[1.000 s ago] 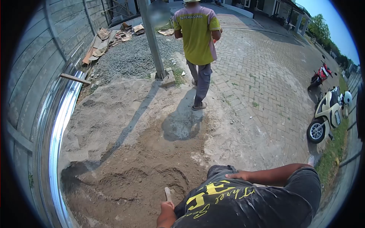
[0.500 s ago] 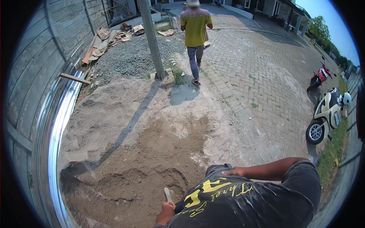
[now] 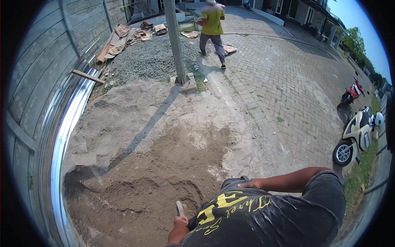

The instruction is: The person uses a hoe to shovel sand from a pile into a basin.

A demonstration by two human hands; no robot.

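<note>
The left hand (image 3: 180, 222), we note, is closed around a pale handle (image 3: 180, 208) over the darker sand (image 3: 144, 191), presumably to steady it, while the right hand (image 3: 251, 183) rests at the waist of the dark shirt (image 3: 284, 218), seemingly as a brace, finger spread unclear to us.
</note>
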